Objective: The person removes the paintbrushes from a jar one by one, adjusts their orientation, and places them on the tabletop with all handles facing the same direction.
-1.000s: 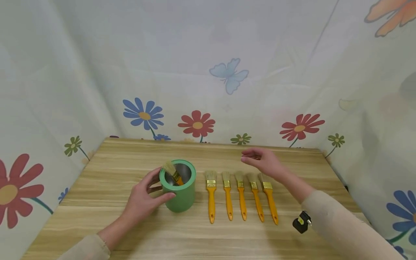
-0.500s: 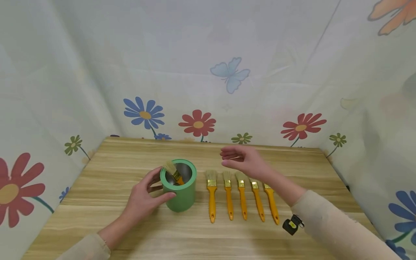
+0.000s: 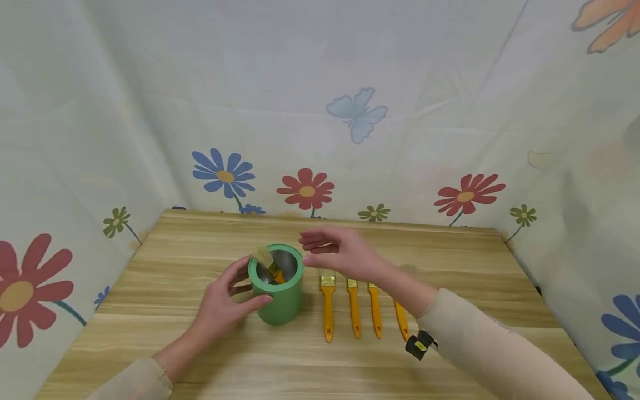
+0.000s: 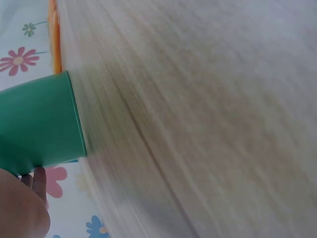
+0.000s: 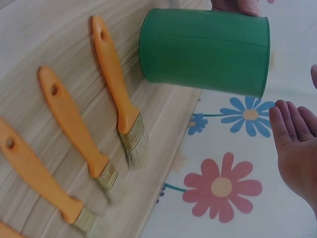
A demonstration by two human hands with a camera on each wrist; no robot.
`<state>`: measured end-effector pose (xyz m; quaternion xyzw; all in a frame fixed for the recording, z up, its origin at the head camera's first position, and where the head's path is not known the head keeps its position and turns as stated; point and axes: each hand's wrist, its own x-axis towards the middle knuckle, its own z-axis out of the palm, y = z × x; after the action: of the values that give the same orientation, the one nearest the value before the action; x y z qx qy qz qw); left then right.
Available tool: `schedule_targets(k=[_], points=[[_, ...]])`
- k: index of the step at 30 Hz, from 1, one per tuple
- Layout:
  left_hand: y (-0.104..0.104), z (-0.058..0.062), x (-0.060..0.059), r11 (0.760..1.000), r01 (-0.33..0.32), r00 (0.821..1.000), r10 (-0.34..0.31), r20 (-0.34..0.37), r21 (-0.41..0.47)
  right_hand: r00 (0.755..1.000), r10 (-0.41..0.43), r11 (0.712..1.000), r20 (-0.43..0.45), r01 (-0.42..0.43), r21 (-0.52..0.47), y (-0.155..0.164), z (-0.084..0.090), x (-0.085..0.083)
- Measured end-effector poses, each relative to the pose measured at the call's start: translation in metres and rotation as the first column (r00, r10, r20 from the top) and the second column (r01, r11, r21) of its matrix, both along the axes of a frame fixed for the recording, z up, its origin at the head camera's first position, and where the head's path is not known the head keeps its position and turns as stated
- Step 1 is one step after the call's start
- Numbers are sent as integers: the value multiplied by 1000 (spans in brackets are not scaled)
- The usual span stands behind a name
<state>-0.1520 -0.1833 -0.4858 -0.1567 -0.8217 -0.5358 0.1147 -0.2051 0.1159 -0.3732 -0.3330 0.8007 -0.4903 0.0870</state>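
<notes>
A green can [image 3: 280,308] stands on the table, and my left hand [image 3: 227,300] holds it from the left, thumb in front and fingers behind. Inside leans a paintbrush [image 3: 267,264], bristles up over the rim. My right hand [image 3: 340,253] hovers just right of the can's rim, fingers extended, nothing in it. Below that hand and forearm lies a row of orange-handled paintbrushes [image 3: 328,314], bristles away from me; the rightmost is mostly hidden by the forearm. In the right wrist view, the can [image 5: 205,52] and the open right hand [image 5: 297,144] are apart.
The wooden table [image 3: 200,233] extends around the can and brushes. A flower-printed cloth [image 3: 240,100] hangs behind it and at both sides. A small black device [image 3: 419,344] is at the right sleeve.
My right hand has moved left across the row of brushes to the can, its forearm now covering more of them. The left hand and the can have stayed in place.
</notes>
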Motion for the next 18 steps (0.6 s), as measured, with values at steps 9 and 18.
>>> schedule_targets(k=[9,18], points=[[1,1,0,1000,8,1000,-8,-3,6,997,72,997,-18,-72,0,-21,-1,1],[-2,0,-1,1000,18,1000,-18,-10,12,994,69,997,-80,-66,31,-38,1,1]])
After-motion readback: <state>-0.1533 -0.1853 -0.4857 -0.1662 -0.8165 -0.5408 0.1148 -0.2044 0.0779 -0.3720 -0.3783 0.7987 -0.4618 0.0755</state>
